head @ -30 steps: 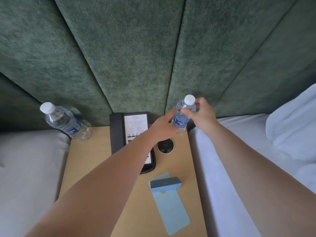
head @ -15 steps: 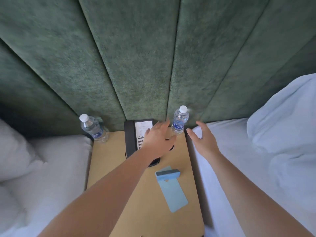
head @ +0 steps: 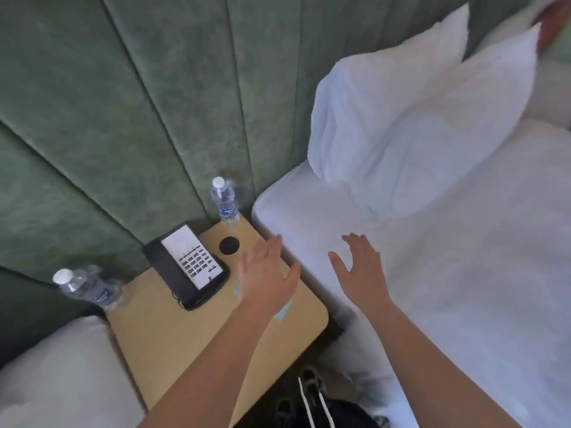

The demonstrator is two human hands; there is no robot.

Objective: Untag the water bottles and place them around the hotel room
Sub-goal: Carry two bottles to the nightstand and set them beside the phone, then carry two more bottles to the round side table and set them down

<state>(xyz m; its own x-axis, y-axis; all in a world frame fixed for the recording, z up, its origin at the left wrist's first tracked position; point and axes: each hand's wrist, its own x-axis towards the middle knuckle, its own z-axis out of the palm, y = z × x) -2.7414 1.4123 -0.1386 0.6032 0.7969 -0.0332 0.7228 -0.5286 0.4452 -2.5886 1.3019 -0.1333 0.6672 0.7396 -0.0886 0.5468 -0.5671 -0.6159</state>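
1. I see my left hand (head: 266,279) above the right part of the nightstand (head: 173,335); its fingers are spread and relaxed and it holds nothing.
2. My right hand (head: 360,268) is over the white bed sheet (head: 463,273), just beside the edge of the nightstand. Its fingers are also straight and apart, with nothing between them.
3. One water bottle (head: 224,201) stands upright at the far right corner of the nightstand, close to the green padded headboard (head: 123,118). It has a white cap and a blue label. It is apart from both hands.
4. A second water bottle (head: 89,288) is at the far left corner of the nightstand. In this wide view it looks tilted, and it is a little blurred.
5. Between the two bottles lies a black telephone (head: 191,264) with a white keypad face, and its cord is at the near end.
6. A small black round disc (head: 229,246) is on the tabletop between the telephone and my left hand.
7. A light blue paper piece (head: 283,312) shows under my left hand; most of it is hidden.
8. A white pillow (head: 417,118) leans on the bed at the right, near the headboard.
9. Another white bed (head: 61,375) is at the left of the nightstand.
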